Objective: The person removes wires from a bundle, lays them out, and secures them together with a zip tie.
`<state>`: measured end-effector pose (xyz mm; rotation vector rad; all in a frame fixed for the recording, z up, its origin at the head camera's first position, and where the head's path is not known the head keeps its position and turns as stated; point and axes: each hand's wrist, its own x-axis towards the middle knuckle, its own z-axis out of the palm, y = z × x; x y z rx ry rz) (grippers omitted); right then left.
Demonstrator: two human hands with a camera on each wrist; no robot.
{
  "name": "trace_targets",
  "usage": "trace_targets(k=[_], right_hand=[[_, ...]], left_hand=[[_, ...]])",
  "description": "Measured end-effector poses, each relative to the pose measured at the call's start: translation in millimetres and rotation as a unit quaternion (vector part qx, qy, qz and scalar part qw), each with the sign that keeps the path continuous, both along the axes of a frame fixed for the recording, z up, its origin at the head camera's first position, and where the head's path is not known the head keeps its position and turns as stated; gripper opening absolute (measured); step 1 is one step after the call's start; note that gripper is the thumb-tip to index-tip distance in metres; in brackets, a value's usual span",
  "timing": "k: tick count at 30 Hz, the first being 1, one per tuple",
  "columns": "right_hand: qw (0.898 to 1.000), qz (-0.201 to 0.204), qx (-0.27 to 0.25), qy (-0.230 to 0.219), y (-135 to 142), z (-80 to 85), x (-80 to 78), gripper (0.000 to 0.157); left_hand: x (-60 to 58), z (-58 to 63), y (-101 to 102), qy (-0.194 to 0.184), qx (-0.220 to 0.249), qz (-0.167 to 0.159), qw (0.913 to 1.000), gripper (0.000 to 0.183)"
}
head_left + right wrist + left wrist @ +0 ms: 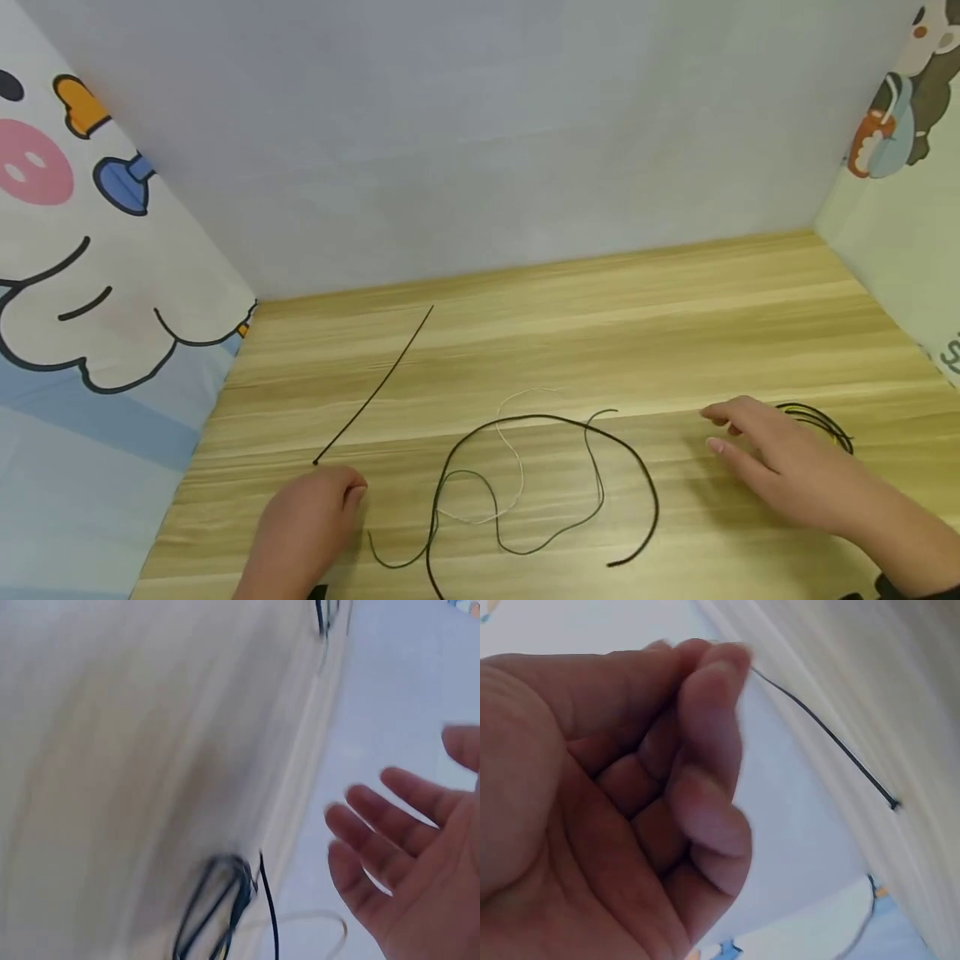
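My left hand (303, 525) is at the table's front left, its fingers (712, 705) loosely curled and the thumb close to the index fingertip. I see nothing held in it. Just beyond it lies a straight black cord (378, 387) with a small knot at its near end. Over the right side, my right hand (780, 462) has its fingers (382, 825) spread and relaxed, holding nothing. A coil of black and yellow cords (821, 421) lies beside it, partly hidden by the hand. Between both hands are a thick black cord (655, 492), a thin green cord (525, 552) and a thin white cord (517, 458).
The wood-grain table (675, 317) meets a plain pale back wall (480, 150). Cartoon-printed panels stand at the left (180, 275) and right (900, 233). The thick black cord's loop overlaps the green and white cords and runs out of the head view's bottom edge.
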<state>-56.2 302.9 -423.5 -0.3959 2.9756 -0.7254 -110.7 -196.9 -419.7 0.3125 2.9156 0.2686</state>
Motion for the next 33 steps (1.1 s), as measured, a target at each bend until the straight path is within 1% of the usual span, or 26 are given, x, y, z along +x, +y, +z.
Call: trace_targets(k=[3, 4, 6, 8, 9, 11, 13, 15, 16, 18, 20, 22, 24, 26, 27, 30, 33], right_hand=[[0.999, -0.031, 0.008, 0.029, 11.8, 8.0, -2.4, 0.034], [0.998, -0.045, 0.013, 0.037, 16.4, 10.0, -3.5, 0.034], [0.995, -0.082, 0.032, 0.043, 25.6, 12.9, -5.8, 0.035], [0.991, -0.117, 0.05, 0.03, 34.4, 14.4, -7.7, 0.034], [0.989, -0.133, 0.057, 0.02, 37.5, 14.9, -8.2, 0.031], [0.985, -0.156, 0.071, -0.019, 43.0, 15.0, -7.4, 0.026], [0.981, -0.166, 0.082, -0.054, 47.0, 14.5, -6.0, 0.031], [0.979, -0.169, 0.084, -0.082, 48.4, 13.3, -4.6, 0.04], [0.978, -0.17, 0.084, -0.088, 48.3, 12.6, -4.5, 0.044], [0.978, -0.172, 0.085, -0.088, 47.4, 11.3, -5.9, 0.052], [0.979, -0.168, 0.082, -0.083, 46.6, 9.3, -8.8, 0.054], [0.98, -0.162, 0.085, -0.076, 46.9, 6.9, -11.0, 0.049], [0.982, -0.153, 0.086, -0.076, 47.9, 4.3, -11.4, 0.042], [0.983, -0.146, 0.072, -0.084, 48.9, 1.8, -9.2, 0.033], [0.983, -0.146, 0.062, -0.09, 48.8, 0.9, -7.5, 0.031], [0.982, -0.152, 0.007, -0.108, 48.1, 1.5, -2.4, 0.039], [0.98, -0.168, -0.044, -0.093, 46.5, 5.7, 1.3, 0.049]], left_hand=[[5.4, 4.4, 13.1, -0.007, 0.025, -0.019, 0.9995, 0.008], [7.3, 4.4, 16.7, -0.009, 0.032, -0.032, 0.9989, 0.009], [11.1, 2.8, 23.4, -0.011, 0.048, -0.072, 0.9962, 0.012], [14.1, -0.4, 27.9, -0.015, 0.063, -0.111, 0.9918, 0.018], [14.9, -1.8, 29.6, -0.019, 0.066, -0.13, 0.9892, 0.019], [15.2, -4.1, 32.3, -0.042, 0.065, -0.152, 0.9853, 0.022], [14.6, -5.7, 34.3, -0.066, 0.057, -0.152, 0.9845, 0.027], [13.7, -6.4, 36.5, -0.077, 0.04, -0.146, 0.9855, 0.031], [12.8, -6.7, 37.5, -0.073, 0.031, -0.144, 0.9864, 0.033], [10.5, -6.9, 40.3, -0.056, 0.017, -0.134, 0.9893, 0.036], [7.9, -6.9, 43.1, -0.031, 0.005, -0.127, 0.9914, 0.036], [4.6, -7.0, 45.6, -0.013, -0.006, -0.121, 0.9926, 0.035], [2.7, -7.0, 48.5, -0.008, -0.012, -0.119, 0.9928, 0.033], [2.1, -6.4, 51.2, -0.01, -0.012, -0.124, 0.9922, 0.031], [2.3, -6.3, 52.7, -0.01, -0.011, -0.127, 0.9918, 0.029], [3.6, -5.0, 56.8, -0.005, -0.007, -0.141, 0.99, 0.024], [4.9, -2.5, 61.7, 0.013, -0.006, -0.152, 0.9882, 0.021]])
